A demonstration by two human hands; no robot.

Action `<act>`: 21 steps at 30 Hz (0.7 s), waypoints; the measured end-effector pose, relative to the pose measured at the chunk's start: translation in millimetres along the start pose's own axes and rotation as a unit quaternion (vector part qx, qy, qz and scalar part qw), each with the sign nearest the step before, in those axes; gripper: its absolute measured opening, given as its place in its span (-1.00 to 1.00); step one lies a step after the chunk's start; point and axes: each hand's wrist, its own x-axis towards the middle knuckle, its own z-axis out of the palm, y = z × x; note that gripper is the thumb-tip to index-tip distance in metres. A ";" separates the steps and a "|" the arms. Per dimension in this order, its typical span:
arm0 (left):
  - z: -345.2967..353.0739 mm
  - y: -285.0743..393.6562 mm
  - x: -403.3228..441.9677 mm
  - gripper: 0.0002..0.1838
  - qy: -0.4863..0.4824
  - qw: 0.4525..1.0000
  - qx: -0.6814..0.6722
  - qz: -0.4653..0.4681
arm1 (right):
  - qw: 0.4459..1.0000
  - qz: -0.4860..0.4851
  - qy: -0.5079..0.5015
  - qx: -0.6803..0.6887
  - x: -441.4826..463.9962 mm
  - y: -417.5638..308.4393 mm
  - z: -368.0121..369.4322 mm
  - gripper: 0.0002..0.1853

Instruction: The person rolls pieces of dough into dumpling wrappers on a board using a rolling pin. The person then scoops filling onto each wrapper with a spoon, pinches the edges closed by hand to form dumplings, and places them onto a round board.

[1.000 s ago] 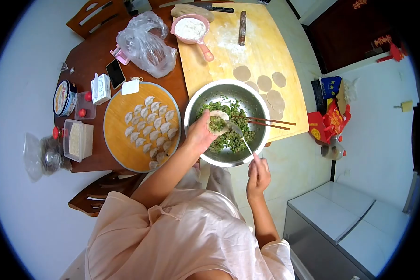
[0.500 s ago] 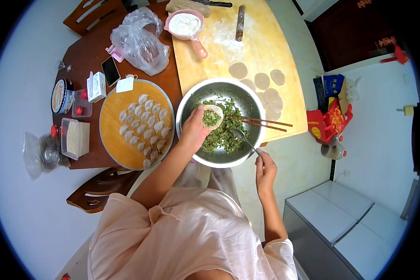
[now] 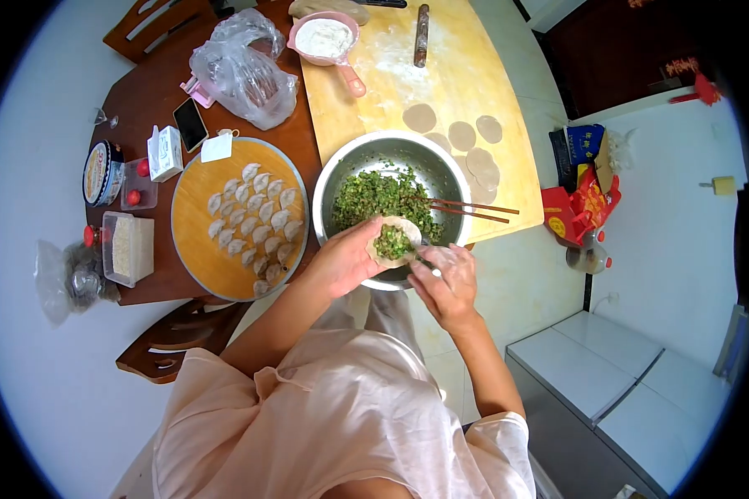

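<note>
My left hand (image 3: 347, 258) holds a round dumpling wrapper (image 3: 407, 228) over the near side of the steel bowl (image 3: 325, 175). A heap of chopped green filling (image 3: 394, 244) sits in the middle of the wrapper. My right hand (image 3: 447, 285) is closed around a metal spoon (image 3: 425, 262), its bowl end at the wrapper's right edge and partly hidden. More green filling (image 3: 374, 195) lies in the bowl, and a pair of chopsticks (image 3: 474, 209) rests across its right rim.
To the left, a round board (image 3: 193, 249) carries rows of folded dumplings (image 3: 250, 224). Flat wrappers (image 3: 462, 135), a rolling pin (image 3: 422, 37) and a pink scoop of flour (image 3: 326, 38) lie on the wooden board (image 3: 508, 116). A plastic bag (image 3: 245, 75) and phone (image 3: 190, 125) are farther left.
My left hand has brought the filled wrapper down and right, toward the bowl's near rim. My right hand has moved up and left, bringing the spoon from the bowl to the wrapper.
</note>
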 end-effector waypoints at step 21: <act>2.4 12.1 -56.3 -0.60 -0.012 0.999 0.029 0.015 | 0.998 -0.058 0.010 0.030 15.2 -44.1 20.6 -0.85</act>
